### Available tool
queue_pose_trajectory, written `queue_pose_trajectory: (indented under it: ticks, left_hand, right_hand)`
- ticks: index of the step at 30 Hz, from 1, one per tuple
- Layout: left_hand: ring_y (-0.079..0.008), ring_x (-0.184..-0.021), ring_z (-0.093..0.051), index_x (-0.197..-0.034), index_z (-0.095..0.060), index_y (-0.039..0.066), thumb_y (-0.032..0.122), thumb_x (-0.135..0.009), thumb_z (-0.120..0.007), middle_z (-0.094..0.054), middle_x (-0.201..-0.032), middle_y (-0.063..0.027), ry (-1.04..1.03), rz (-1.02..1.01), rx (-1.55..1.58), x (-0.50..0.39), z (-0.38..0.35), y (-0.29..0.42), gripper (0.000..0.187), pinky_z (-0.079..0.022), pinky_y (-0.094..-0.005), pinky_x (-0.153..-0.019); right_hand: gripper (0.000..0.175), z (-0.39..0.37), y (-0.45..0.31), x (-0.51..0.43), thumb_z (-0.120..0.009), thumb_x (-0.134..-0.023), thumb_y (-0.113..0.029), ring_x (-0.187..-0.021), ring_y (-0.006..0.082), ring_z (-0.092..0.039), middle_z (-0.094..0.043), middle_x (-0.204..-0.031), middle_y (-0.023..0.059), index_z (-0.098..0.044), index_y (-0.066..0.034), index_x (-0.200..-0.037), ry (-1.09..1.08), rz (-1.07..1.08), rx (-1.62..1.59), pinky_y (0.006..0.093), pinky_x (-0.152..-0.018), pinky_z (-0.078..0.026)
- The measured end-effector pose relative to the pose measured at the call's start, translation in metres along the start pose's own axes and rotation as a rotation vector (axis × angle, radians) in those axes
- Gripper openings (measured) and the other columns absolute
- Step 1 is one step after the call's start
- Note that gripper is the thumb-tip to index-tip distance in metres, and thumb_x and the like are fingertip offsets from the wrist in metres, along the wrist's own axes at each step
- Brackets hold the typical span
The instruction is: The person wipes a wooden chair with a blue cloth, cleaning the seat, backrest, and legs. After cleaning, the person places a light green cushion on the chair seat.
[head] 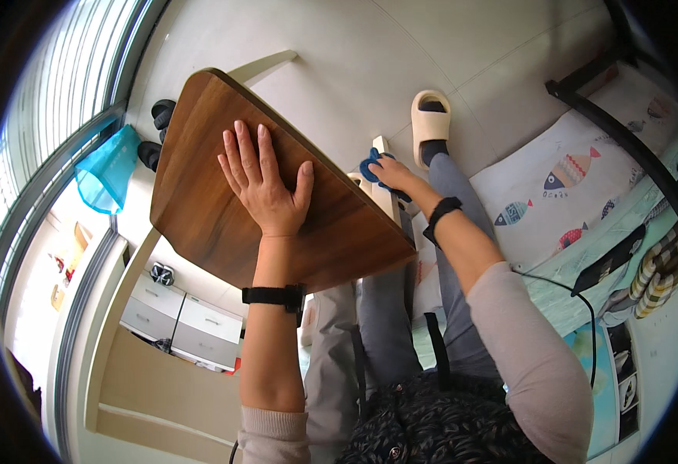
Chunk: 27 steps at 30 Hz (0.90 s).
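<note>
My left hand (272,188) lies flat on the brown wooden seat (339,249) of what looks like a chair, its fingers spread and nothing gripped. The seat is tilted, and pale legs stick out past it. Right of the seat's edge, my right hand (394,174) has its fingers closed on a blue cloth (373,165), which it holds against a pale leg (380,144). Part of the cloth is hidden under the fingers. Both wrists wear black straps.
Beige slippers, one (431,124) on a foot, rest on the tiled floor. At right stands a black-framed bed with a fish-print sheet (524,191). A blue mesh bin (107,168), black shoes (162,113) and white drawers (208,322) are at left. A black cable (591,325) hangs beside my right arm.
</note>
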<state>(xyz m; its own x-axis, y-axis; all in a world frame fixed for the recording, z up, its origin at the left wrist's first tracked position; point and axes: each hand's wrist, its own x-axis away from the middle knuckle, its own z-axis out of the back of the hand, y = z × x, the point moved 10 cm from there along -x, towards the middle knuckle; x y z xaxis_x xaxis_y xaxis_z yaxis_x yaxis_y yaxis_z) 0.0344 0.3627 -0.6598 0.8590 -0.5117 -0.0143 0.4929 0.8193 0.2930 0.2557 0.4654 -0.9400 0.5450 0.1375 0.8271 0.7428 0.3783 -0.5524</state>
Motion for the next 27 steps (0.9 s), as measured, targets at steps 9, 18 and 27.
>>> queue_pose_trajectory:
  ticks: [9, 18, 27]
  left_hand:
    - [-0.0379, -0.151, -0.026, -0.149, -0.047, 0.008, 0.049, -0.091, -0.062, -0.034, -0.161, -0.0169, 0.033, -0.016, 0.01, -0.005, 0.006, 0.005, 0.073, -0.015, -0.0536, -0.123]
    - [-0.0399, -0.15, -0.026, -0.146, -0.051, 0.008, 0.046, -0.093, -0.064, -0.034, -0.161, -0.0178, 0.01, -0.058, -0.051, 0.001, 0.006, 0.009, 0.067, -0.018, -0.0558, -0.122]
    - [-0.0451, -0.152, -0.015, -0.151, -0.041, 0.006, 0.044, -0.096, -0.058, -0.024, -0.163, -0.0242, -0.06, 0.034, -0.023, 0.059, -0.016, 0.08, 0.07, -0.009, -0.0608, -0.122]
  right_hand:
    - [0.052, 0.004, -0.032, 0.102, -0.049, -0.104, -0.045, -0.115, 0.0416, -0.061, -0.065, -0.121, 0.0279, -0.058, 0.0013, -0.127, -0.118, 0.049, -0.192, 0.0436, -0.096, -0.048]
    - [0.047, -0.004, -0.007, 0.074, -0.052, -0.103, -0.041, -0.092, 0.0204, -0.063, -0.071, -0.104, 0.0142, -0.063, 0.0031, -0.117, -0.102, -0.129, -0.282, 0.0367, -0.082, -0.049]
    - [0.046, -0.006, 0.009, 0.086, -0.049, -0.105, -0.038, -0.107, 0.0194, -0.061, -0.069, -0.117, 0.0117, -0.06, 0.0003, -0.129, -0.12, -0.281, -0.448, 0.0339, -0.094, -0.047]
